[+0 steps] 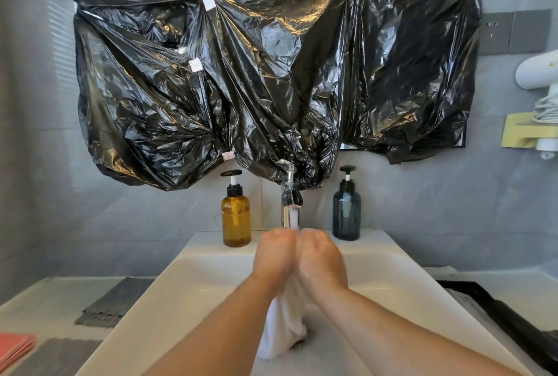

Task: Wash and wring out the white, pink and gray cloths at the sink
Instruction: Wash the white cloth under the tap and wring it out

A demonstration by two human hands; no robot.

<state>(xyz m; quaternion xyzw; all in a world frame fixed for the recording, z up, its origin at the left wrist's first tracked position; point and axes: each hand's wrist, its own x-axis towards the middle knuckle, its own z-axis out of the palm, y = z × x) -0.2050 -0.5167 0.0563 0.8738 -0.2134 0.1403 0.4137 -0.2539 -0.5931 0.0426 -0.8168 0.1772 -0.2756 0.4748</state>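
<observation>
Crumpled black plastic sheeting covers most of the wall above the basin, fixed with small white tape squares. Below it sits the white sink, set into a pale bench.

Over the middle of the sink, the left grip and right grip are pressed side by side with the knuckles up, right under the tap's outlet. Both are closed tight around the white cloth. Its upper part is bunched between the two palms, and the loose lower end hangs out beneath the wrists, reaching down into the basin.

On the bench to the left of the sink lies a folded gray cloth. A second gray cloth lies nearer the camera, and a folded pink cloth lies at the left edge, well apart from either grip.

On the sink's back ledge, an amber pump bottle stands left of the chrome tap and a dark blue pump bottle stands right of it. A white stream of water runs from the tap onto the grips.
</observation>
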